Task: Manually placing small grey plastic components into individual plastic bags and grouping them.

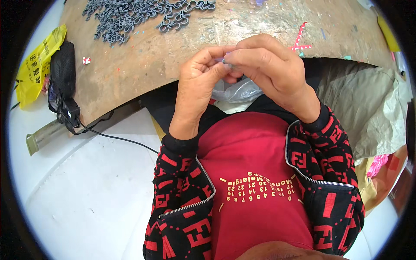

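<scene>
In front of my body, just over the table's near edge, my left hand (203, 71) and my right hand (275, 65) meet with their fingertips together. Both are closed in a pinch on a small piece, of which only a greyish and purplish bit (225, 62) shows; my fingers hide the rest, so its kind cannot be told. Below the hands, a clear plastic bag (238, 92) lies over my lap. Farther off on the worn wooden table (143, 65) spreads a pile of dark grey curved plastic clips (143, 15).
Right of my hands lies a red ribbon with white dots (299, 40). A tiny red and white piece (86, 60) sits at the table's left. Beyond that edge are a yellow bag (41, 65), a black mesh pouch (63, 69) and a cable (117, 141). Grey-beige cloth (368, 108) hangs at right.
</scene>
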The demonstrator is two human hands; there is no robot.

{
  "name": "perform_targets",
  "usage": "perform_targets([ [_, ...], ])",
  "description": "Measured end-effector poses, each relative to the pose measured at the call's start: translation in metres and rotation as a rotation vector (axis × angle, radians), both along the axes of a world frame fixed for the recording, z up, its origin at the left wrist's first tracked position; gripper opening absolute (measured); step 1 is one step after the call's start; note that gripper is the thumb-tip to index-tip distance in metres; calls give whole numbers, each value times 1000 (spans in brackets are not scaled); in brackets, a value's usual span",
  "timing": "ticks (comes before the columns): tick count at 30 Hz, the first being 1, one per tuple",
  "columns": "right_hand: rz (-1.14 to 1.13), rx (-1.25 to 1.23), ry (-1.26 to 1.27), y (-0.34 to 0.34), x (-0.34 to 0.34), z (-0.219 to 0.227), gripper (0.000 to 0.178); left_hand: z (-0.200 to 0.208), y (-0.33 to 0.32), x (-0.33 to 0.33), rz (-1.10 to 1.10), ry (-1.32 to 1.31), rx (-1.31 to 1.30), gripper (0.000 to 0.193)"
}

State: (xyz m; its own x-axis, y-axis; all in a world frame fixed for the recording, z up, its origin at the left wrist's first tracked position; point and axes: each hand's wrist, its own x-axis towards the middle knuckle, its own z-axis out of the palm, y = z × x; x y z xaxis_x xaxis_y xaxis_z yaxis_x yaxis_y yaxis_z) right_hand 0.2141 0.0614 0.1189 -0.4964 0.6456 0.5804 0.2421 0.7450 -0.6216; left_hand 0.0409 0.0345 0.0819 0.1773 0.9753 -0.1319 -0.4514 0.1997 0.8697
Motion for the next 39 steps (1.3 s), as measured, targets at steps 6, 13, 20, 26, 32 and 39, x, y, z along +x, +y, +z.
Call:
perform_targets([
  [6,-80,-234,140,6,15,2,26,2,-2,-3,-61,57,-56,23],
  [13,112,-926,551,-8,11,-1,21,-2,-7,2,-85,8,58,23],
  [20,69,-874,520,-9,11,-5,21,4,-8,3,-102,-77,-6,23],
  [26,55,-755,393,-7,14,-7,21,0,-7,5,-136,-237,-70,25],
  [32,-16,-440,170,-1,18,-12,22,-2,-6,8,-161,-349,-139,27],
  [39,-23,-315,126,0,16,-12,22,-1,-5,11,-148,-329,-162,26],
])
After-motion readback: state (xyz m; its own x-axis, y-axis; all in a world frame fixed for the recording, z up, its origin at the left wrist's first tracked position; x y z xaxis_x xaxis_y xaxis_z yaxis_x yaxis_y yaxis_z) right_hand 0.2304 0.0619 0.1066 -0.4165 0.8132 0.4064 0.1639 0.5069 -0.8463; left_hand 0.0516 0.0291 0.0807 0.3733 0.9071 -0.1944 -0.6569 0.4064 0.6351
